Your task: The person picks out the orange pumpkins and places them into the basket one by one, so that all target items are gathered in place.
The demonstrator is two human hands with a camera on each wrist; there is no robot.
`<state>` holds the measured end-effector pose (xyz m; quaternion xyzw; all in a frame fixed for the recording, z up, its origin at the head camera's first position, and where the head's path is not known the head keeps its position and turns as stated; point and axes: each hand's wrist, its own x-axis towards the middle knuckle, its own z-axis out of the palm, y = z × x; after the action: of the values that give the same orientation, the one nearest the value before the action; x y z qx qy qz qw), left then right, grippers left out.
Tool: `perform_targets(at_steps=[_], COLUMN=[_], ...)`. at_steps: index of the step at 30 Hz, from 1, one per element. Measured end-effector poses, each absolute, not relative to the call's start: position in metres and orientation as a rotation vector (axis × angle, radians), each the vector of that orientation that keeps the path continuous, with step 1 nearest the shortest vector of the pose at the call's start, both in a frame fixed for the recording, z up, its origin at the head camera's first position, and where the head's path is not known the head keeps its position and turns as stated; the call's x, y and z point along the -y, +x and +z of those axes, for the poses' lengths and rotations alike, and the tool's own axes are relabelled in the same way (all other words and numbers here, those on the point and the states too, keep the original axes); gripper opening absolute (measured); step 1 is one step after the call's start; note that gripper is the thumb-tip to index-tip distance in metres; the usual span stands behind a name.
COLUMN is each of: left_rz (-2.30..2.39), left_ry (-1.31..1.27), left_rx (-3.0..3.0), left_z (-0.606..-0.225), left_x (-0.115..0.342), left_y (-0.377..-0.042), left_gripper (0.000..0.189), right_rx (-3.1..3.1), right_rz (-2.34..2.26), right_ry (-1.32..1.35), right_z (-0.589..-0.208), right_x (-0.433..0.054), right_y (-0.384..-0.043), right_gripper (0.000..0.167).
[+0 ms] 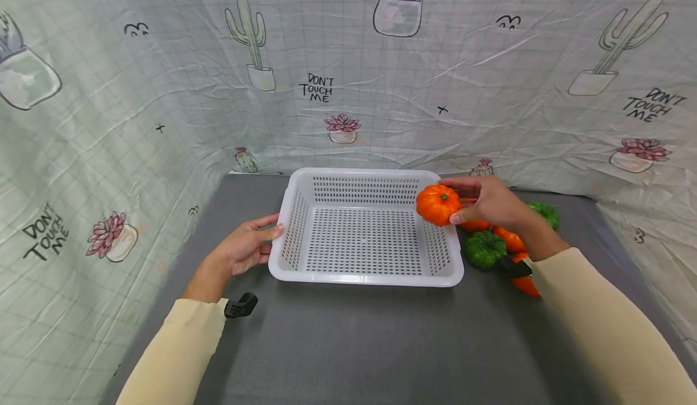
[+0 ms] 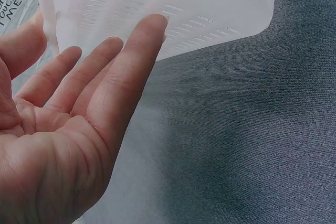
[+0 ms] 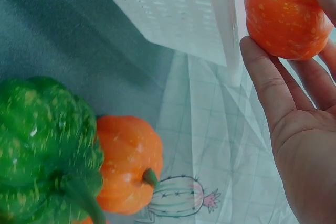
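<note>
One grey table (image 1: 348, 344) fills much of the lower frame, and on it, in the middle, we see a white basket (image 1: 359, 279), whose long axis runs from left to right. At its left side, the left hand (image 1: 242, 247) holds the rim lightly, with the thumb over it and the fingers outside. The right hand (image 1: 484, 202), right of the middle, grasps an orange pumpkin (image 1: 435, 205) between thumb and fingers. We judge that the move turns on this relation: the pumpkin lies to the left of the right palm, above the upper right part of the basket's rim, so the right hand is clearly the nearer one. The pumpkin is round, and we find in it no evident long axis; its small green stem (image 1: 444, 197) faces the head camera.
</note>
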<state>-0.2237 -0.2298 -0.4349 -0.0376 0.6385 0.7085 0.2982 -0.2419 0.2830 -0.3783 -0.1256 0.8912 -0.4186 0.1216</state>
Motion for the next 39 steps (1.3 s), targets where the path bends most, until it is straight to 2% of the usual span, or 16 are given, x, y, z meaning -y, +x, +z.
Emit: perform_targets(at_steps=[39], left_rz=[1.887], left_ry=[-0.106], left_rx=[-1.698], left_z=[-0.437], left_x=[0.231], left_y=[-0.224], left_gripper=[0.075], right_rx=[-2.534], right_rz=[-1.225], right_ry=[-0.47], right_z=[-0.379], right_x=[-0.225], right_y=[-0.263], right_gripper=[0.076])
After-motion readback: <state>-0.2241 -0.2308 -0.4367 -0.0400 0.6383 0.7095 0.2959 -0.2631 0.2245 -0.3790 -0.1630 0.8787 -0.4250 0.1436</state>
